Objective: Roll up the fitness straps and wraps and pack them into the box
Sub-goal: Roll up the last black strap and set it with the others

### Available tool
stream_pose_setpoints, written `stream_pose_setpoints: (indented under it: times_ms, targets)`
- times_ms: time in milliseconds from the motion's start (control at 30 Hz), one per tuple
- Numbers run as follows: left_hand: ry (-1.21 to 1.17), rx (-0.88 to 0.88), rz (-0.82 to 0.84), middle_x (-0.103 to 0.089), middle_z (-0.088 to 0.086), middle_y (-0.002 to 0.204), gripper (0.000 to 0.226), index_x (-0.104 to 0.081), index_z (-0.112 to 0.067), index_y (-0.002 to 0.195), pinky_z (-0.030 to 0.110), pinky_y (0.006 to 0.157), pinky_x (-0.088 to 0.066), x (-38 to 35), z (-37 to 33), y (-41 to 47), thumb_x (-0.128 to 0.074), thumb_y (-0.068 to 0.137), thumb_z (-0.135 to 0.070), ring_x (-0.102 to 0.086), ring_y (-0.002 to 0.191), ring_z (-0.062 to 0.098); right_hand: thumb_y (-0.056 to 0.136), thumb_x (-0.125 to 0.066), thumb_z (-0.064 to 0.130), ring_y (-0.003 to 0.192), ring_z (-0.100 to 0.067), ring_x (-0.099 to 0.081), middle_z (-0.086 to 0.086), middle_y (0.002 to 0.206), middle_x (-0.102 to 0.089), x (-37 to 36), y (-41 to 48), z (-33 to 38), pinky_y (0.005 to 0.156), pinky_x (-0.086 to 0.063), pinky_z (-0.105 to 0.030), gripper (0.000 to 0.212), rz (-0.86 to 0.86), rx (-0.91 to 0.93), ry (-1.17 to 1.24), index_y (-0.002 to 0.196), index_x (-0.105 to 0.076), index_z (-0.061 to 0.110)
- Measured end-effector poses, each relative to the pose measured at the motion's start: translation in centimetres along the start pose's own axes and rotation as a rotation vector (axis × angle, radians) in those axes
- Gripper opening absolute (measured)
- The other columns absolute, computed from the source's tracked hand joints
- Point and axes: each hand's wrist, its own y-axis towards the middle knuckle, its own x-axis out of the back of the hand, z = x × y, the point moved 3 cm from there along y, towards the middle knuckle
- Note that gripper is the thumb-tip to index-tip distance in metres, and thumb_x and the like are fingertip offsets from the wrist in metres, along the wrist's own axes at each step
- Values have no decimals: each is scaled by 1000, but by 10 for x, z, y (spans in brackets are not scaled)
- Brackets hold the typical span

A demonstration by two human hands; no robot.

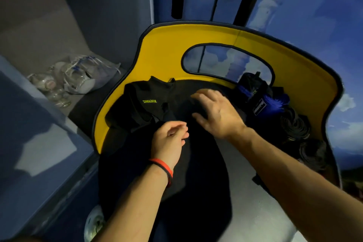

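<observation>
A black wrap (137,104) with a yellow-green logo lies crumpled on the dark seat of a yellow chair (163,45). My left hand (169,139) pinches the near edge of the black fabric, fingers curled. Further back, my right hand (214,112) lies on a dark strap piece; its fingers curve round the piece's far side. Rolled black straps (294,124) and a black-and-blue wrap (257,96) sit at the seat's right side. No box is in view.
The chair's yellow backrest curves round the seat, with an oval cut-out (225,63). A heap of clear plastic bags and bottles (66,80) lies on the floor at the left. A grey ledge (39,143) runs along the left.
</observation>
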Motion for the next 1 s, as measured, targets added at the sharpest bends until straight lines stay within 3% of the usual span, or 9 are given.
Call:
stream_pose_setpoints:
  times_ms: [167, 267, 367, 467, 567, 667, 733, 833, 1000]
  targets:
    - [90, -294, -228, -73, 1, 93, 17, -71, -22, 94, 20, 67, -53, 47, -33, 0, -63, 94, -7, -69, 77, 1, 89, -60, 57, 128, -22, -53, 1, 138, -54, -34, 15, 65, 103, -49, -45, 67, 61, -66, 360, 146, -44, 27]
    - [267, -478, -416, -63, 1, 119, 21, -67, -29, 103, 34, 92, -53, 75, -54, 3, -67, 91, -12, -62, 104, 7, 81, -68, 67, 138, -17, -44, 0, 150, -46, -45, 26, 96, 112, -42, -36, 89, 96, -241, 569, 154, -35, 30]
    - [271, -240, -397, -46, 1, 146, 56, -53, -28, 138, 40, 108, -44, 95, -50, 22, -74, 86, -26, -51, 127, 19, 86, -75, 40, 139, -23, -45, -4, 149, -48, -57, 34, 113, 115, -40, -35, 69, 111, -291, 562, 149, -49, 28]
    - [-20, -41, -183, -50, -2, 147, 73, -45, -38, 145, 48, 109, -44, 97, -36, 32, -78, 80, -31, -54, 125, 19, 89, -66, 11, 129, -21, -56, -2, 136, -62, -54, 27, 110, 112, -43, -33, 46, 32, -363, 600, 133, -67, 25]
    - [97, -13, -138, -43, -3, 150, 80, -45, -38, 145, 47, 98, -54, 90, -25, 28, -83, 74, -38, -55, 118, 20, 93, -62, 8, 120, -16, -62, 2, 128, -68, -41, 5, 102, 106, -48, -33, 41, -18, -399, 614, 128, -71, 26]
    - [213, 37, -94, -26, 0, 155, 98, -33, -35, 153, 32, 70, -61, 77, -17, 15, -88, 73, -37, -51, 122, 26, 96, -65, 5, 98, 2, -67, 10, 108, -74, -24, -26, 90, 87, -52, -16, 29, -34, -457, 751, 113, -76, 26]
    - [373, 50, -60, -27, 3, 153, 97, -33, -32, 154, 31, 75, -59, 67, -13, 6, -87, 73, -32, -51, 125, 27, 96, -68, 6, 85, 8, -67, 15, 97, -74, -12, -48, 83, 75, -49, -9, 27, -4, -494, 816, 102, -75, 32]
    - [577, -48, -20, -38, 4, 145, 81, -43, -31, 148, 28, 90, -45, 63, -6, -7, -76, 77, -14, -51, 126, 28, 96, -71, 15, 83, -1, -69, 10, 92, -76, -4, -83, 67, 73, -50, -13, 11, 57, -633, 849, 100, -75, 24]
    - [782, -223, 33, -59, 0, 127, 57, -60, -31, 124, 40, 97, -52, 64, -17, -25, -69, 78, 0, -58, 118, 23, 98, -65, 11, 75, -34, -75, -18, 85, -74, 22, -122, 47, 72, -62, -48, 15, 54, -850, 948, 85, -71, 9]
